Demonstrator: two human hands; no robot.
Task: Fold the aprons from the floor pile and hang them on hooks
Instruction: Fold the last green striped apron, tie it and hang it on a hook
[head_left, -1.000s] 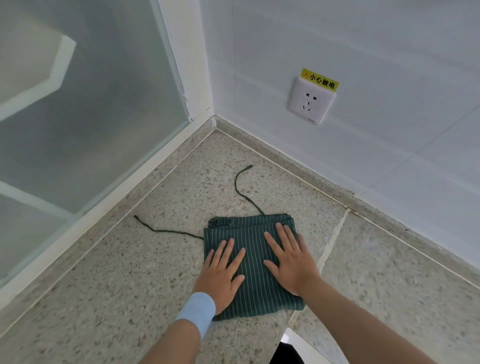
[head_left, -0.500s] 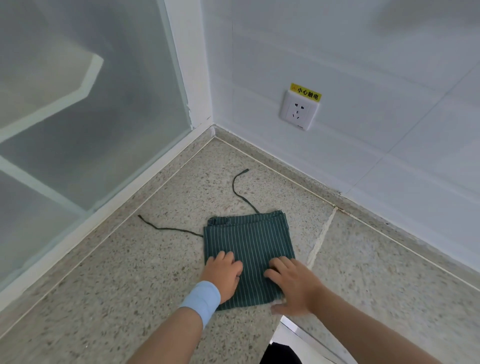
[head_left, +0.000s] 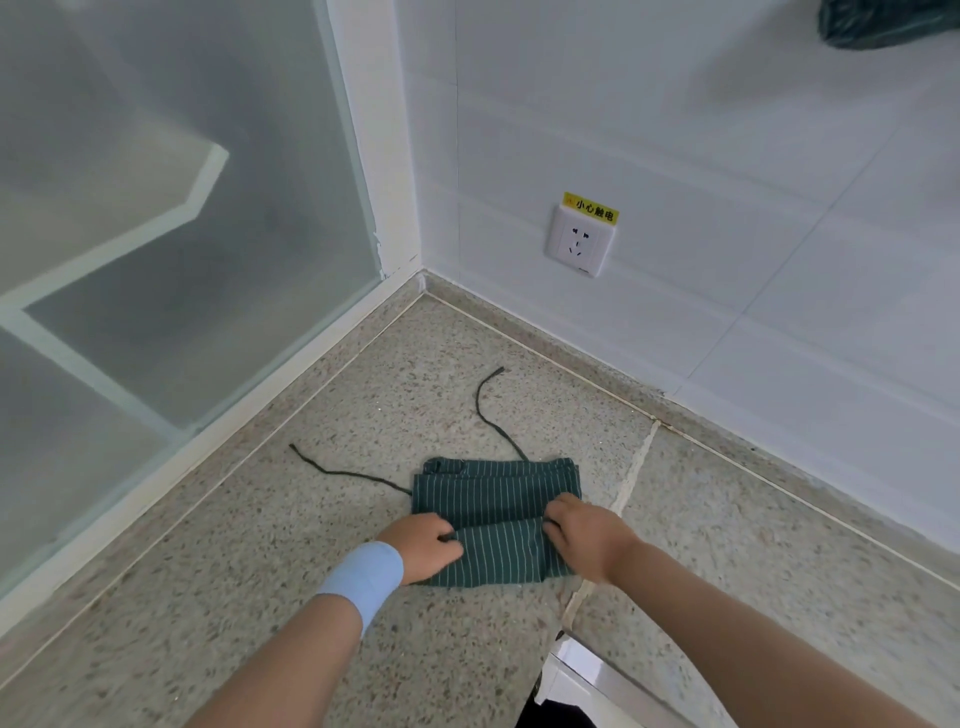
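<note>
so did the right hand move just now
Yes. Against the floor seam, the right hand slid back toward the person and now grips a fold of the apron.

The apron (head_left: 493, 491) lies on the floor (head_left: 249, 571) before the wall (head_left: 727, 130) (socket (head_left: 578, 244) on it, further right).

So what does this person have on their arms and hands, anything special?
Very little. The left hand and right hand wear no gloves, and no ring or watch shows. Both forearms are uncovered, with no sleeves in view. The only thing worn is a light blue band wrapped round the left wrist, plain, with no marking visible.
</note>
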